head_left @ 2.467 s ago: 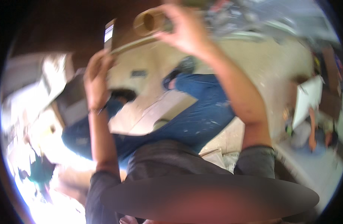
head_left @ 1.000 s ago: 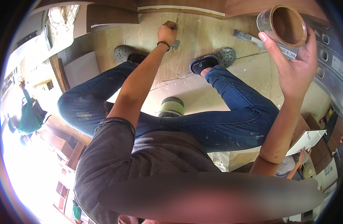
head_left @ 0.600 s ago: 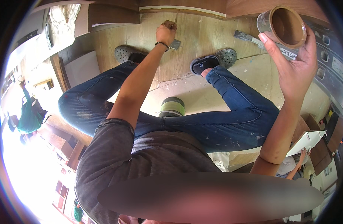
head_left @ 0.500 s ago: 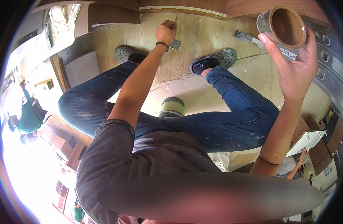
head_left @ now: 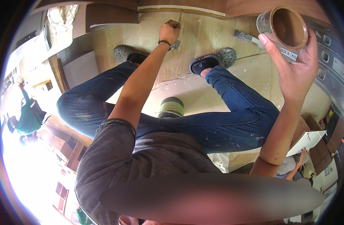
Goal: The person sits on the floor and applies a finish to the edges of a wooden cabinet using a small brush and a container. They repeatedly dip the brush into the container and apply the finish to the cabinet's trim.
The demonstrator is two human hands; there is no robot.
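Note:
My left hand (head_left: 169,31) is closed, knuckles up, close to the floor in front of the wooden base. From its fingers a thin tool (head_left: 181,17) points at the base's lower edge. A grey flat piece (head_left: 175,45) shows beside the wrist, perhaps the tool's other end; its exact kind is unclear. At the upper right, my right hand (head_left: 297,67) grips a round cup (head_left: 288,28) from below, thumb on the near side. The cup's mouth is tilted toward me, and its inside is coated brown.
A flat brush-like tool (head_left: 244,35) with a dark end lies right of my shoe (head_left: 226,58). A roll-like green and black thing (head_left: 172,107) stands between my legs. Wooden panels (head_left: 112,14) line the far side. Another person (head_left: 291,167) handles a white board (head_left: 306,142) at right.
My left hand has shifted slightly to the right along the base, and its wrist now covers more of the grey piece. The right hand holds the cup nearly still.

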